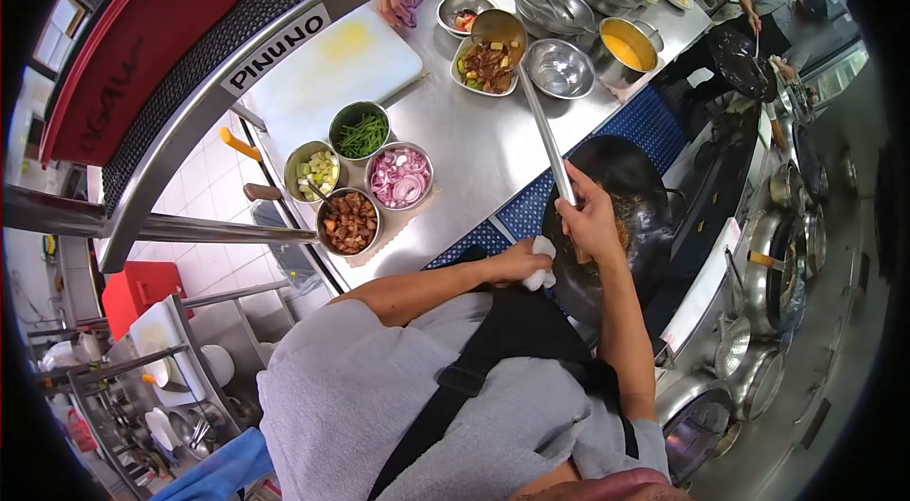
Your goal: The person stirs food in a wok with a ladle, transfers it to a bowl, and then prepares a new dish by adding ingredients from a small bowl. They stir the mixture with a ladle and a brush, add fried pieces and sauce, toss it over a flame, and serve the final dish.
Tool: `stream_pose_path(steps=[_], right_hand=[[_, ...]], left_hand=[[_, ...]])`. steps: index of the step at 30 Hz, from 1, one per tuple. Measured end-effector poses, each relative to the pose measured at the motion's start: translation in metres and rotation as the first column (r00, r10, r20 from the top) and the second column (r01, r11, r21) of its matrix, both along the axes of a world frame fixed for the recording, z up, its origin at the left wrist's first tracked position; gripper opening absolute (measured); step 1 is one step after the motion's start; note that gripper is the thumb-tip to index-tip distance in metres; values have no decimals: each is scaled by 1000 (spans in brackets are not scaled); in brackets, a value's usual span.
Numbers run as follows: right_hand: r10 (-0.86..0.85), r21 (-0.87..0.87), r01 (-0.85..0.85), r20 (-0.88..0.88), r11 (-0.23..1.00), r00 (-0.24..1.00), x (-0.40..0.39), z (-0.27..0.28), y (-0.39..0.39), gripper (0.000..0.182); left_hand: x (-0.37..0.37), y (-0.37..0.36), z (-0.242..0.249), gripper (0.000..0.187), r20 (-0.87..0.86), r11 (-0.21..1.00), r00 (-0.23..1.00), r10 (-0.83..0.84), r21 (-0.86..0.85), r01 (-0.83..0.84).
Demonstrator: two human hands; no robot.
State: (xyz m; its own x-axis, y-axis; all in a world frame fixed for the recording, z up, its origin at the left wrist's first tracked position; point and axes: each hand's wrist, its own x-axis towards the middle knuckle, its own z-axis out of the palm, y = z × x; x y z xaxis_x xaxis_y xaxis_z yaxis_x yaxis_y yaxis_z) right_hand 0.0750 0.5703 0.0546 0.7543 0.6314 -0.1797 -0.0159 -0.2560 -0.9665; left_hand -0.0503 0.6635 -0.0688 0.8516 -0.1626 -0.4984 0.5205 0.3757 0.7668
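Observation:
My right hand [590, 215] grips the long handle of a metal ladle [542, 127], whose bowl is over a white dish [471, 82] of brown saucy food with green and yellow pieces. My left hand [519, 261] is closed on a white cloth [541, 264] at the near edge of a dark wok [578, 283]. The wok holds some brown residue, partly hidden by my right forearm. An empty steel bowl [559, 69] is just right of the dish.
Steel cups of green beans [363, 132], sliced onion [400, 176], pale chopped vegetable [311, 171] and browned meat [349, 222] stand left. A cutting board [327, 74], a pot of orange liquid [627, 46] and another person's hand [393, 3] are farther back. A person [782, 13] holds another wok, upper right.

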Motion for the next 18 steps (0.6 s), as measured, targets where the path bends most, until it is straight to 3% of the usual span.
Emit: stream_pose_path(steps=[6,9,12,15,18], right_hand=[[74,-215,13,390,977,918,7,1,2,65],[83,-254,54,499,966,862,5,13,4,66],[83,-270,79,540,960,838,4,29,6,66],[77,-139,35,719,990,690,7,15,1,66],[153,-335,31,508,942,848,3,16,0,67]], left_hand=[[0,2,11,50,15,1000,1000,9,-14,-9],[0,3,4,49,58,999,998,20,39,-22],[-5,5,-1,45,102,994,993,51,95,-61],[-9,14,14,39,173,990,983,68,113,-88],[-11,24,32,32,176,993,981,78,77,-93]])
